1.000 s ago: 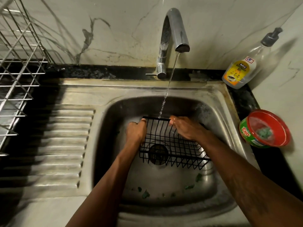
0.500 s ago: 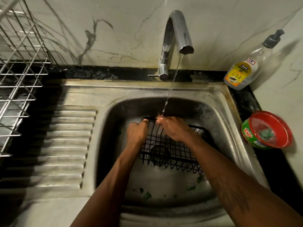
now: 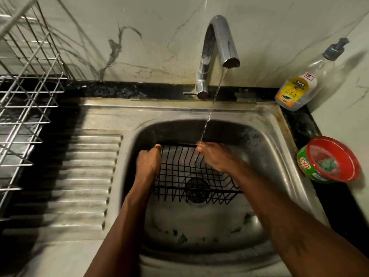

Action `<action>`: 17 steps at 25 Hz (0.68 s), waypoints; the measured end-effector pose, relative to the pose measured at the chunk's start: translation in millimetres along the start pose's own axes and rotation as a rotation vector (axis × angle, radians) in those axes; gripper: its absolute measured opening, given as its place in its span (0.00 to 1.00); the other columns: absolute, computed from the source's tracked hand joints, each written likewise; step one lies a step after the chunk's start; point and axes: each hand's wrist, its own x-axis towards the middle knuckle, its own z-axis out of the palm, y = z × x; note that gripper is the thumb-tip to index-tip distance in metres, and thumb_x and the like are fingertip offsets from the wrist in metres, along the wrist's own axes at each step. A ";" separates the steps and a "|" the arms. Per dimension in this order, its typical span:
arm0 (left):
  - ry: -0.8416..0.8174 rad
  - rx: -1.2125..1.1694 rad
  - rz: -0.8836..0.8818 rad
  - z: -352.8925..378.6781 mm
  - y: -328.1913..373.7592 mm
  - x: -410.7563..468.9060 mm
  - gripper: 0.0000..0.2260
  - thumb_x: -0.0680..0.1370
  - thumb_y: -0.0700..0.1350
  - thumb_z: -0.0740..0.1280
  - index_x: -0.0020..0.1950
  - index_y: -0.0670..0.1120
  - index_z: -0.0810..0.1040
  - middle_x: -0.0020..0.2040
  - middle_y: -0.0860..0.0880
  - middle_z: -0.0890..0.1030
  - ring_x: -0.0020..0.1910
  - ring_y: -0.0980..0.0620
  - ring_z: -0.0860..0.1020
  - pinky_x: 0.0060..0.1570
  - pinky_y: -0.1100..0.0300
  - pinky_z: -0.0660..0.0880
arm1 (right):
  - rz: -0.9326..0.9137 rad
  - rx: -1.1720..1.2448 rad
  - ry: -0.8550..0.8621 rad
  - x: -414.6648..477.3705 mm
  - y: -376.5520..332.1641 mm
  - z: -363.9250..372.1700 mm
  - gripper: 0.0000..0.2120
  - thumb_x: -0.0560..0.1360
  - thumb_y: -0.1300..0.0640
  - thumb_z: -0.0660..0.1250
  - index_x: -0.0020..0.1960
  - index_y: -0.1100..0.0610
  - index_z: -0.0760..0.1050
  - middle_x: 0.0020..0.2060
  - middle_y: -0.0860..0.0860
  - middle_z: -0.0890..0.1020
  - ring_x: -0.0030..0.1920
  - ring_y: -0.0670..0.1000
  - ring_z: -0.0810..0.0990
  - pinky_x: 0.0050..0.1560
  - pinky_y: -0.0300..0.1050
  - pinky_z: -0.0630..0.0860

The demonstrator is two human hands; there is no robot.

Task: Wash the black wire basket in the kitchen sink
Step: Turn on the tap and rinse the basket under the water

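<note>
right hand (image 3: 215, 157) slid left along black wire basket (image 3: 191, 176) rim, left hand (image 3: 147, 162) unmoved

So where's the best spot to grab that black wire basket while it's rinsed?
Probably the top rim of the black wire basket, from its left end, as the left hand does: the basket is tilted, and the rim wire is the thickest bar. The right hand rests on the wires.

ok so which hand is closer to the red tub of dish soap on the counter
Right. The right hand rests on the black wire basket on the side toward the red round tub, though apart from it. The left hand grips the basket's opposite end, farther away.
</note>
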 end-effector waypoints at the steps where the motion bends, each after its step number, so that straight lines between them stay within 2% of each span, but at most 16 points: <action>1: 0.003 -0.006 -0.001 -1.3 -0.1 -0.3 0.21 0.78 0.58 0.63 0.52 0.39 0.81 0.37 0.45 0.78 0.34 0.46 0.76 0.38 0.52 0.74 | 0.043 -0.010 -0.001 -9.7 19.4 3.2 0.12 0.84 0.60 0.55 0.66 0.52 0.70 0.56 0.54 0.82 0.50 0.54 0.82 0.47 0.49 0.79; 3: -0.014 0.002 0.024 5.6 0.2 -4.8 0.19 0.79 0.57 0.63 0.48 0.41 0.80 0.36 0.46 0.77 0.34 0.46 0.76 0.39 0.51 0.74 | 0.073 -0.019 0.036 -16.6 37.7 3.9 0.16 0.82 0.64 0.56 0.67 0.54 0.72 0.63 0.54 0.80 0.59 0.55 0.80 0.56 0.52 0.78; 5: -0.022 0.003 0.055 14.2 3.2 -13.3 0.20 0.78 0.58 0.62 0.47 0.41 0.79 0.37 0.45 0.77 0.35 0.46 0.77 0.40 0.49 0.77 | 0.019 -0.029 0.208 -7.5 28.7 8.1 0.21 0.77 0.68 0.62 0.68 0.54 0.75 0.63 0.53 0.80 0.64 0.55 0.76 0.63 0.54 0.76; 6: -0.028 -0.003 0.061 17.5 4.1 -14.8 0.22 0.76 0.60 0.61 0.48 0.41 0.79 0.37 0.45 0.77 0.36 0.45 0.77 0.41 0.47 0.78 | -0.027 -0.021 0.310 -1.2 17.5 11.3 0.20 0.76 0.67 0.65 0.65 0.55 0.77 0.60 0.53 0.81 0.62 0.55 0.77 0.62 0.52 0.77; 8: -0.023 -0.001 0.071 21.0 2.3 -13.9 0.26 0.74 0.61 0.60 0.50 0.39 0.81 0.39 0.40 0.81 0.38 0.41 0.80 0.41 0.46 0.80 | -0.119 0.059 0.439 6.6 -8.8 14.0 0.08 0.76 0.62 0.68 0.54 0.55 0.81 0.50 0.52 0.82 0.52 0.53 0.77 0.54 0.48 0.78; 10: -0.016 0.016 0.090 23.0 1.4 -15.0 0.29 0.72 0.64 0.59 0.50 0.38 0.82 0.47 0.35 0.84 0.44 0.36 0.83 0.47 0.42 0.81 | -0.133 0.179 0.383 12.1 -38.3 11.1 0.02 0.74 0.58 0.69 0.45 0.52 0.79 0.40 0.48 0.80 0.43 0.50 0.77 0.46 0.48 0.78; 12: -0.023 0.034 0.099 25.1 0.7 -15.0 0.32 0.71 0.66 0.58 0.51 0.38 0.81 0.50 0.35 0.84 0.48 0.34 0.83 0.51 0.39 0.81 | -0.113 0.249 0.225 21.3 -59.7 2.8 0.03 0.72 0.58 0.71 0.43 0.50 0.80 0.36 0.46 0.80 0.37 0.47 0.77 0.38 0.45 0.77; 15: -0.012 0.029 0.087 21.2 2.9 -17.2 0.27 0.73 0.63 0.60 0.51 0.40 0.80 0.49 0.38 0.84 0.47 0.37 0.83 0.49 0.40 0.81 | -0.011 0.362 0.052 26.8 -48.7 0.2 0.03 0.76 0.53 0.71 0.47 0.48 0.84 0.38 0.45 0.84 0.37 0.44 0.80 0.38 0.42 0.76; 17: -0.018 0.023 0.055 17.9 1.8 -16.1 0.28 0.75 0.63 0.60 0.56 0.39 0.80 0.50 0.38 0.83 0.45 0.39 0.83 0.47 0.44 0.81 | 0.127 0.356 -0.012 11.6 -13.4 1.3 0.06 0.77 0.46 0.72 0.43 0.47 0.84 0.38 0.45 0.86 0.37 0.43 0.82 0.41 0.43 0.79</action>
